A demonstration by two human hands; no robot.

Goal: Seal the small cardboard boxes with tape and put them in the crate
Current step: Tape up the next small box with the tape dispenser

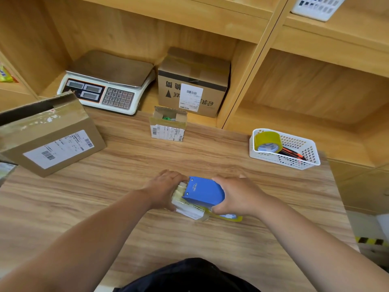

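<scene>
Small cardboard box [190, 210] on the table [105, 218], close before me: my left hand [166, 187] clasps its left end, my right hand [237, 196] grips the blue tape dispenser [204, 191] on top. I judge the box light, stiff, tape-slick; best held by its ends

Scale [109, 81] left of box [192, 81]; basket [303, 163] right

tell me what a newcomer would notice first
The blue tape dispenser stands out at the near middle of the table, gripped by the right hand on top of a small box that the left hand holds. Next, the yellow tape roll in the white basket at the right, and the weighing scale at the back left.
</scene>
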